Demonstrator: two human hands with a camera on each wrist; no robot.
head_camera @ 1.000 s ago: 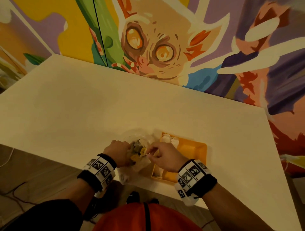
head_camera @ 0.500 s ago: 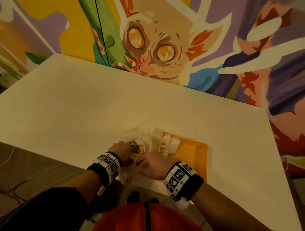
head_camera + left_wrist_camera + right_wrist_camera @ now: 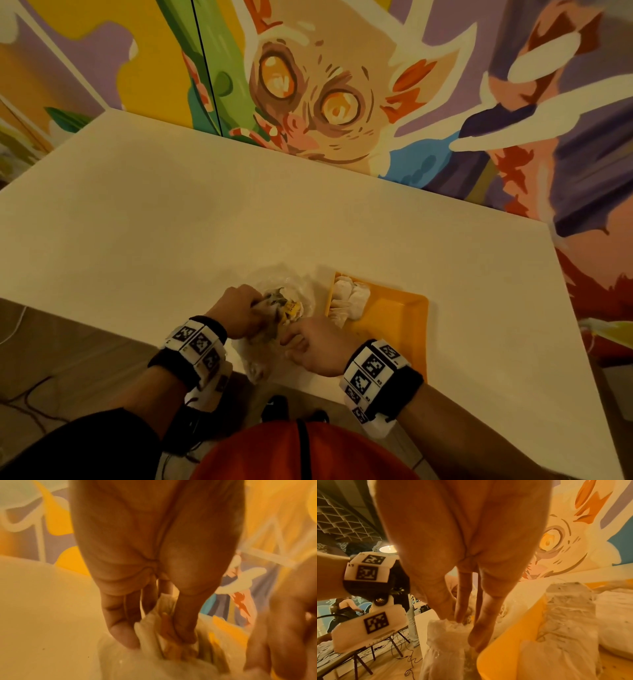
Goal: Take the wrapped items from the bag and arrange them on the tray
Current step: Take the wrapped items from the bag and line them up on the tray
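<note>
Wrapped items (image 3: 350, 298) in white paper already lie bunched in the upper left corner of the orange tray (image 3: 394, 318), which sits on the table (image 3: 308, 222) right of centre in the lower part of the head view. Just left of the tray is the clear plastic bag (image 3: 294, 291), crumpled, with yellow and dark wrapped pieces (image 3: 291, 307) showing at its mouth. The left hand (image 3: 238, 313) pinches a fold of the bag's plastic between thumb and fingers (image 3: 120, 626); the left wrist view, though blurred, shows the film gathered up in that grip. The right hand (image 3: 317, 346) is at the lower edge of the bag, beside the tray's near left corner; in the right wrist view its fingertips (image 3: 458, 615) pinch a bunched tuft of the plastic (image 3: 447, 626), with the thumb (image 3: 479, 628) pointing down next to the tray's rim (image 3: 513, 628). Both wrists carry bands with black-and-white square markers (image 3: 373, 370). A painted mural (image 3: 308, 85) fills the wall behind the table.
</note>
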